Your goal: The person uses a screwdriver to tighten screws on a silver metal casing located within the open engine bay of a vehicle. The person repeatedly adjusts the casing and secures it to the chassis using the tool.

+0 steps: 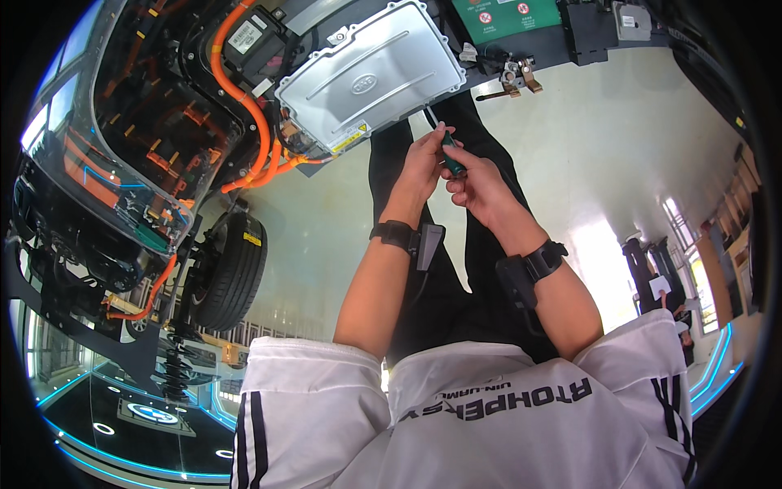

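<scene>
A green-handled screwdriver (453,158) is between my hands, its thin shaft pointing up toward the near edge of a silver metal housing (399,61). The closed fingers of my right hand (481,186) are around the handle. My left hand (419,167) is closed too, its fingertips pinching the front of the screwdriver where the handle meets the shaft. At the housing's near edge the screwdriver's tip is too small to tell whether it touches. The housing has ribs, bolted lugs along its rim and a yellow warning label (351,137).
Thick orange cables (254,122) curve along the housing's left side. A black box (252,37) and a green box (509,18) flank it. Metal brackets (520,76) stick out at the right. A tyre (235,273) stands at the left; another person (652,273) stands far right.
</scene>
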Demonstrator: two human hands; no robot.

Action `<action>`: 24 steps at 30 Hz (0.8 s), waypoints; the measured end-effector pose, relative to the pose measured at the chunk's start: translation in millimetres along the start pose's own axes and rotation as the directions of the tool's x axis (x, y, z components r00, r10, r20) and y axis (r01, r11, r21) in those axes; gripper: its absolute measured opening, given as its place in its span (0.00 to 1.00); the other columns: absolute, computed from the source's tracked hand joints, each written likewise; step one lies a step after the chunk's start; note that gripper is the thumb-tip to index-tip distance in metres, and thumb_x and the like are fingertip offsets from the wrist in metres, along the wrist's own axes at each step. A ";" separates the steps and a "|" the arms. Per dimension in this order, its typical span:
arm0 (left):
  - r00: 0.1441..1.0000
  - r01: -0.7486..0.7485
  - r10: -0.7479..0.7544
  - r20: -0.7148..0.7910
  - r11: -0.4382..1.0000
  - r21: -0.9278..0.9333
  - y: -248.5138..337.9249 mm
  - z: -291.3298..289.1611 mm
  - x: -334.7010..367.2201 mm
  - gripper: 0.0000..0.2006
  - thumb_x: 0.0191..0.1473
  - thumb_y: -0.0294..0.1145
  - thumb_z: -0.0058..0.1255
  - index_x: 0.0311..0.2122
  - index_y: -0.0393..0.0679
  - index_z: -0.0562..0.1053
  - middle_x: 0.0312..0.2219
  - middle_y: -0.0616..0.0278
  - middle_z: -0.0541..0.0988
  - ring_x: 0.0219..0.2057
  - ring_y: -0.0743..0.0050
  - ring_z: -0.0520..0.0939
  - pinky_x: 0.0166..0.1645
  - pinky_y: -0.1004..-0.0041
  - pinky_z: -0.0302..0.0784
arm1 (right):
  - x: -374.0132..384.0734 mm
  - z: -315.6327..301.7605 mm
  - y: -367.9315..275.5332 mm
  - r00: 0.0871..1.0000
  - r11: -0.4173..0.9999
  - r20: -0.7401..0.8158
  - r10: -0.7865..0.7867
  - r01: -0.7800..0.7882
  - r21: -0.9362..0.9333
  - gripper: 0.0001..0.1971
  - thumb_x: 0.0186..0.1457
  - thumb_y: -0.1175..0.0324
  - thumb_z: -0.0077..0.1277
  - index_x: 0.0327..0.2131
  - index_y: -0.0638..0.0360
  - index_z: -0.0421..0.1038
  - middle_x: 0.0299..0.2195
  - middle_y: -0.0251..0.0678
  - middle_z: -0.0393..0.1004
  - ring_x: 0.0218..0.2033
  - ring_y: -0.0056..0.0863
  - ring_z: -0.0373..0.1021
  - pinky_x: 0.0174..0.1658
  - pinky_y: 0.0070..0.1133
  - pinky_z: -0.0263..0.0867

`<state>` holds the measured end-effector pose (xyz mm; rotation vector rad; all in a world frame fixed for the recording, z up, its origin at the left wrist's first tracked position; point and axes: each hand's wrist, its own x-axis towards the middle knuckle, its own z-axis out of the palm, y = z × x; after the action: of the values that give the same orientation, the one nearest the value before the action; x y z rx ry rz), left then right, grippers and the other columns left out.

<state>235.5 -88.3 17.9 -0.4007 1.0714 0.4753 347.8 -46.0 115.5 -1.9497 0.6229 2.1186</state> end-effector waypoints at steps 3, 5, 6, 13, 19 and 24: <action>0.999 0.030 -0.024 0.048 0.990 -0.139 4.3 8.9 -5.8 0.20 0.66 0.45 0.39 0.54 0.40 0.68 0.41 0.57 0.78 0.30 0.72 0.79 0.25 0.79 0.74 | 7.0 -8.2 1.5 0.998 0.997 0.048 0.040 -0.043 0.065 0.16 0.64 0.53 0.45 0.34 0.56 0.68 0.23 0.30 0.67 0.18 0.15 0.59 0.18 0.11 0.50; 0.998 0.031 -0.020 0.063 0.983 -0.179 4.0 7.2 -6.5 0.20 0.66 0.44 0.39 0.54 0.40 0.68 0.41 0.56 0.77 0.30 0.72 0.79 0.25 0.79 0.73 | 4.9 -5.2 -1.5 0.998 0.997 0.052 0.046 -0.049 0.059 0.16 0.64 0.53 0.44 0.34 0.56 0.68 0.23 0.30 0.67 0.18 0.15 0.59 0.18 0.11 0.50; 0.999 0.012 -0.006 0.049 0.993 -0.117 3.3 4.6 -3.9 0.20 0.66 0.44 0.40 0.54 0.40 0.68 0.41 0.56 0.77 0.30 0.72 0.79 0.26 0.78 0.73 | 4.1 -3.6 -3.7 0.999 1.000 0.025 0.023 -0.023 0.010 0.16 0.64 0.53 0.44 0.35 0.56 0.68 0.23 0.30 0.67 0.18 0.15 0.59 0.18 0.11 0.51; 0.999 0.016 -0.008 0.045 0.983 -0.183 3.0 9.8 -6.3 0.20 0.66 0.45 0.40 0.54 0.40 0.68 0.40 0.56 0.78 0.31 0.70 0.79 0.28 0.75 0.74 | 4.0 -8.7 -3.6 0.998 0.994 0.036 0.058 -0.061 0.090 0.15 0.65 0.53 0.42 0.35 0.54 0.69 0.23 0.30 0.67 0.17 0.14 0.59 0.18 0.12 0.50; 0.998 0.035 -0.033 0.055 0.999 -0.040 8.7 6.6 -5.5 0.22 0.66 0.47 0.40 0.54 0.38 0.68 0.38 0.58 0.78 0.32 0.70 0.79 0.30 0.74 0.76 | 8.5 -8.9 -4.0 0.993 0.993 0.074 0.092 -0.097 0.072 0.17 0.66 0.51 0.38 0.36 0.53 0.68 0.22 0.30 0.67 0.17 0.14 0.57 0.18 0.12 0.49; 0.999 0.042 -0.042 0.008 0.999 -0.011 4.2 1.8 1.9 0.22 0.65 0.46 0.41 0.54 0.40 0.69 0.38 0.59 0.79 0.28 0.69 0.79 0.29 0.74 0.77 | 4.2 3.4 -2.6 0.999 1.000 -0.041 0.006 -0.007 -0.015 0.15 0.66 0.52 0.39 0.37 0.53 0.67 0.23 0.30 0.67 0.17 0.15 0.57 0.19 0.12 0.49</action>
<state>235.3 -83.6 16.6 -0.4298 1.0513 0.4457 345.4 -42.8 111.0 -2.0066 0.6237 2.0976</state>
